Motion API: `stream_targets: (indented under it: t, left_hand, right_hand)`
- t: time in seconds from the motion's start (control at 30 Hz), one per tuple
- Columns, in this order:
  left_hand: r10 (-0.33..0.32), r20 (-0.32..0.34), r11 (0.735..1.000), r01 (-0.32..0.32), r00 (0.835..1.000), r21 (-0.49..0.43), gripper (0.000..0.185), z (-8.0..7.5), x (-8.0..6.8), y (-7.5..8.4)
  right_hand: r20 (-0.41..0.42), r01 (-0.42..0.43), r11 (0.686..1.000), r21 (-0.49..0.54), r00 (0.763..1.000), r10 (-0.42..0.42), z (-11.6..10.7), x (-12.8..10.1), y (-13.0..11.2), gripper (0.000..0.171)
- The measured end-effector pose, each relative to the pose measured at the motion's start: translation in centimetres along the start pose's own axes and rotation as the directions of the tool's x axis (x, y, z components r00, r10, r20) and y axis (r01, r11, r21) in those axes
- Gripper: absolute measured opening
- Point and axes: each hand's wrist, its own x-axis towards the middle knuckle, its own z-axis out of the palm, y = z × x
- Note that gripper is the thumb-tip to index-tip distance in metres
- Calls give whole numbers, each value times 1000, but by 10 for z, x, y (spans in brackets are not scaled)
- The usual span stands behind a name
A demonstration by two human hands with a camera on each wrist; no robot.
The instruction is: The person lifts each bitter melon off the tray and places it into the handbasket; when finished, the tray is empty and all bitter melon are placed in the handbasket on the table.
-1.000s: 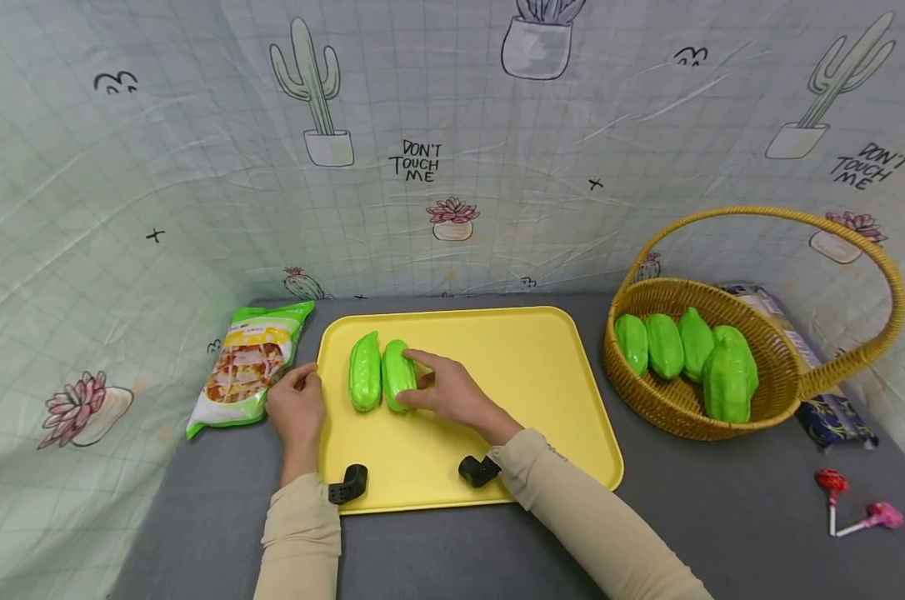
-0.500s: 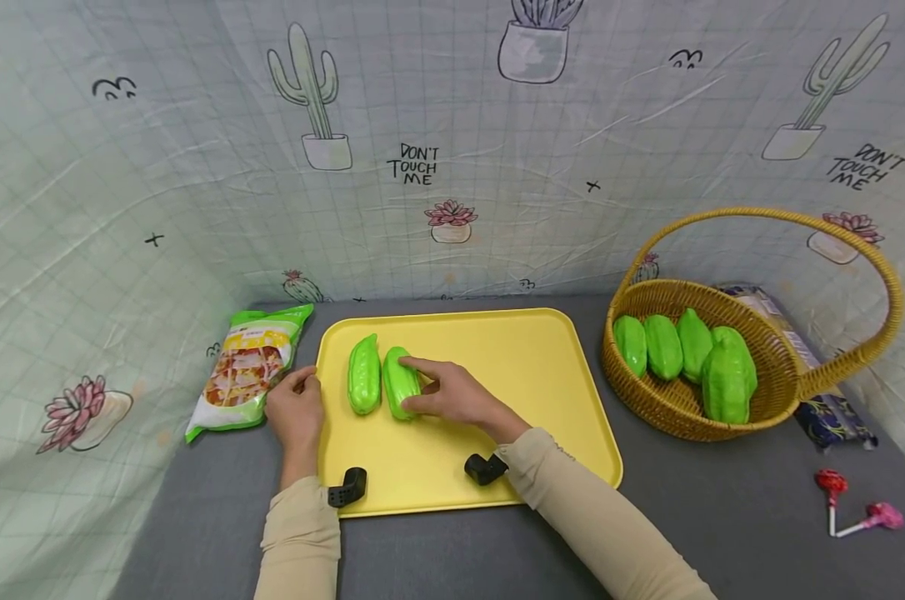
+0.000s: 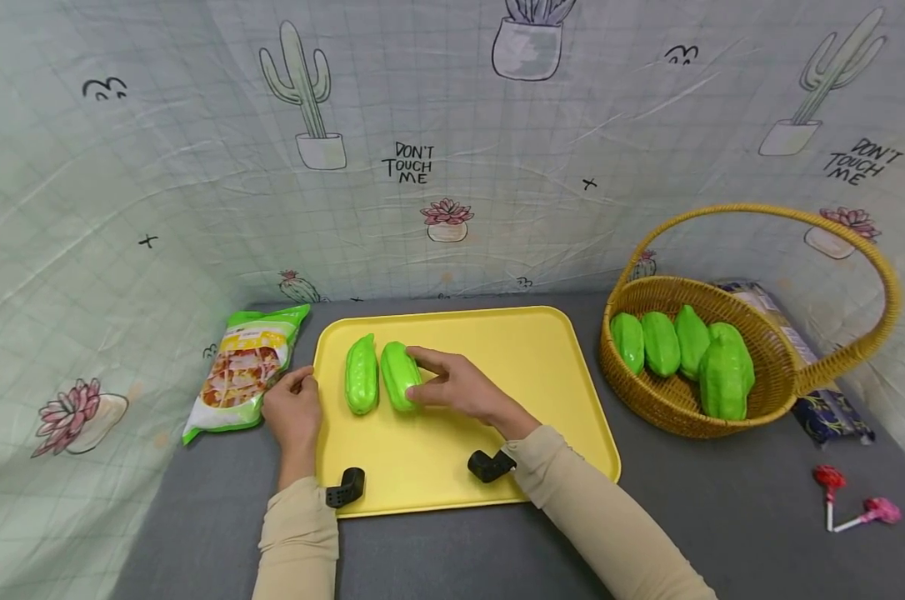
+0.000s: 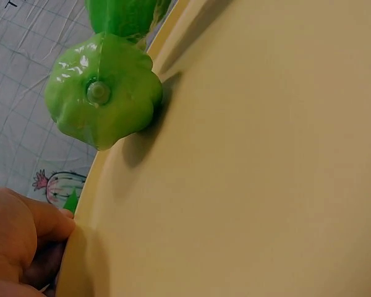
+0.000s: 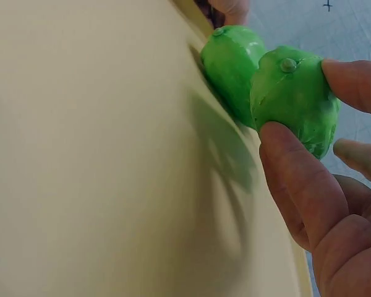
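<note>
Two glossy green ribbed fruits lie lengthwise side by side at the left of a yellow tray (image 3: pixel 497 375). My right hand (image 3: pixel 456 386) pinches the right-hand fruit (image 3: pixel 397 377) between thumb and fingers, as the right wrist view shows with its nubbed end (image 5: pixel 288 65) towards the camera. The left-hand fruit (image 3: pixel 361 375) is close beside it, untouched by either hand; the left wrist view sees this fruit (image 4: pixel 99 93) end-on. At the tray's left rim, my left hand (image 3: pixel 293 408) grips the edge with curled fingers; some fingertips are hidden.
A wicker basket (image 3: pixel 647 408) with a tall handle stands right of the tray, holding several more green fruits (image 3: pixel 725 375). Behind it lies a dark blue packet (image 3: pixel 831 417). Two lollipops (image 3: pixel 829 477) lie front right. A green-and-white food bag (image 3: pixel 242 375) rests left of the tray.
The right hand shifts the right-hand fruit a little towards the front and tilts its top leftwards, then moves it slightly back. The left hand stays at the tray rim.
</note>
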Motion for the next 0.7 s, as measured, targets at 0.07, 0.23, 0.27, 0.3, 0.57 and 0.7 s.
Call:
stream_targets:
  t: [0.07, 0.23, 0.27, 0.3, 0.57, 0.7]
  left_hand:
    - [1, 2, 1000, -1, 1000, 1, 31, -1, 0, 0]
    - [0, 1, 1000, 0, 1000, 5, 31, -1, 1, 0]
    - [0, 0, 1000, 0, 1000, 5, 31, -1, 1, 1]
    - [-1, -1, 1000, 1, 1000, 3, 30, -1, 1, 1]
    - [-6, 6, 1000, 6, 1000, -6, 30, -2, 0, 1]
    - [-9, 11, 1000, 9, 1000, -10, 30, -2, 0, 0]
  right_hand:
    - [-3, 10, 1000, -1, 1000, -10, -1, -1, -3, 74]
    - [-22, 27, 999, -17, 999, -28, -4, -6, -11, 73]
    - [-27, 30, 999, -27, 999, -31, -5, -7, -12, 73]
    - [-31, 34, 999, -34, 999, -35, -5, -8, -13, 73]
    - [-59, 49, 992, -116, 997, -56, -14, -21, -18, 72]
    - [-64, 47, 992, -120, 996, -55, -19, -28, -19, 72]
